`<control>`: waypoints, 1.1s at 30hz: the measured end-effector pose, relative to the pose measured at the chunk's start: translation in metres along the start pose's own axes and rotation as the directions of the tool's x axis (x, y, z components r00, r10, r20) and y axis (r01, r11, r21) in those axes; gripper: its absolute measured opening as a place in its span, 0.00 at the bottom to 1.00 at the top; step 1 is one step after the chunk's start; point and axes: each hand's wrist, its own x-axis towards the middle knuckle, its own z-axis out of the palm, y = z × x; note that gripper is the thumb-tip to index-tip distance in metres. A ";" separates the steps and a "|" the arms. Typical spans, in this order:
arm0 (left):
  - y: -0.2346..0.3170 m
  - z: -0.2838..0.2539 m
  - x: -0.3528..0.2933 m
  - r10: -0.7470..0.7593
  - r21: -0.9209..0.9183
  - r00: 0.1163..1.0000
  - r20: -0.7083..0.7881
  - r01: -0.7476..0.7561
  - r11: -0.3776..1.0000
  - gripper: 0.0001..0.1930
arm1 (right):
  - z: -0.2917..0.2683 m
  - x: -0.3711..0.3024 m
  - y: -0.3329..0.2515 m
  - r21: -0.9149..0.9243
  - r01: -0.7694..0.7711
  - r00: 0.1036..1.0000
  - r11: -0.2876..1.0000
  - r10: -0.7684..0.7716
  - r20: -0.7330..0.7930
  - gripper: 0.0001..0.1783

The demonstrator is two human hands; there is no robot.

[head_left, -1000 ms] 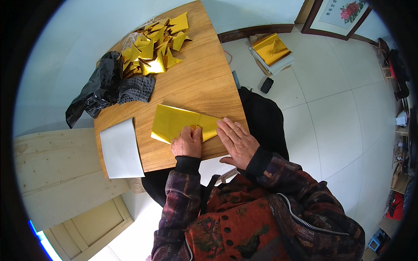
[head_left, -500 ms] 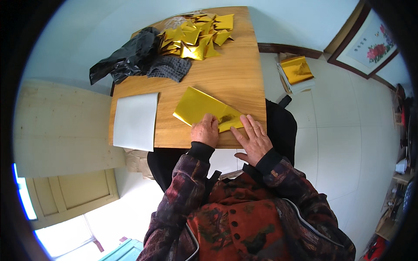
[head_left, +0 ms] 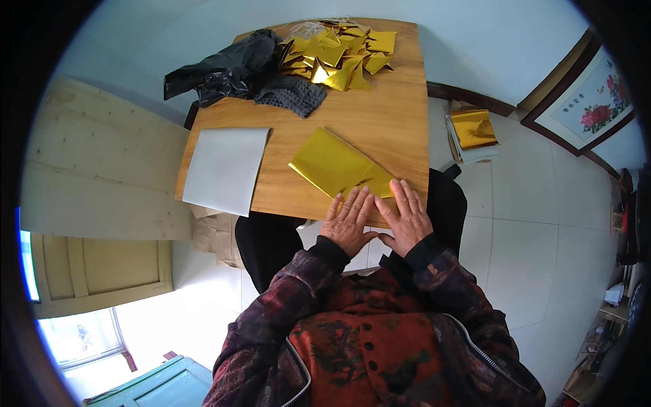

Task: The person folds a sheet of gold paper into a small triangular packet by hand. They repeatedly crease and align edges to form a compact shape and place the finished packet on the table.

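One gold foil sheet (head_left: pixel 342 164), on the desk (head_left: pixel 380 112), lying forward of the hands, long axis slanting from far left to near right: left hand (head_left: pixel 348 222) at its near edge, right hand (head_left: pixel 408 222) at its right end, both flat, gripping nothing.

Likely room in home: framed flower picture (head_left: pixel 591 102) by pale-blue wall (head_left: pixel 488 51), tiled floor (head_left: pixel 522 261), wooden table (head_left: pixel 383 122).

Daylight at near left washes the pale tiled floor (head_left: pixel 203 292) to white, folded shiny gold paper pieces (head_left: pixel 332 55) at the far end flash with glare, the smooth gold foil sheet (head_left: pixel 339 161) carries dark reflections, and straight edges bow toward a blackened rim.
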 end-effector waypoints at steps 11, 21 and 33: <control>-0.020 0.002 -0.023 -0.069 0.125 0.994 -0.084 0.080 0.989 0.32 | -0.003 0.000 0.000 0.014 -0.019 0.999 1.000 0.019 0.044 0.49; -0.026 0.010 -0.022 -0.031 0.195 0.992 -0.120 0.054 0.979 0.26 | 0.028 0.016 -0.043 0.040 -0.020 0.999 0.999 0.019 0.039 0.57; -0.025 0.010 -0.021 -0.041 0.148 0.985 -0.167 0.066 0.987 0.24 | -0.021 -0.023 0.016 -0.073 -0.223 0.971 0.972 0.228 0.067 0.56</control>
